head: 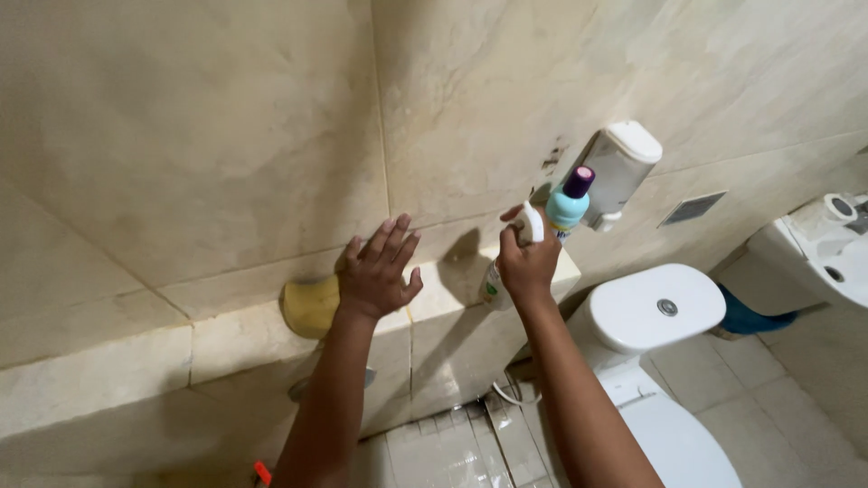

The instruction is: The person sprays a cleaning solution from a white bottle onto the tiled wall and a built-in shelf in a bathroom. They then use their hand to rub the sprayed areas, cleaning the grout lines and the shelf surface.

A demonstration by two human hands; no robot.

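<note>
My left hand (378,268) lies flat with fingers spread on a yellow sponge (308,305), pressing it against the beige tiled wall above a stone ledge (226,339). My right hand (528,262) grips a white spray bottle (506,271) by its trigger head, held upright over the ledge. Just behind it stands a light blue bottle with a purple cap (570,204).
A white wall dispenser (619,172) hangs right of the bottles. Below it is a white toilet (660,361) with its lid down. A white basin (827,248) juts out at the far right, with a blue object (750,316) under it. A grey vent (692,209) sits in the wall.
</note>
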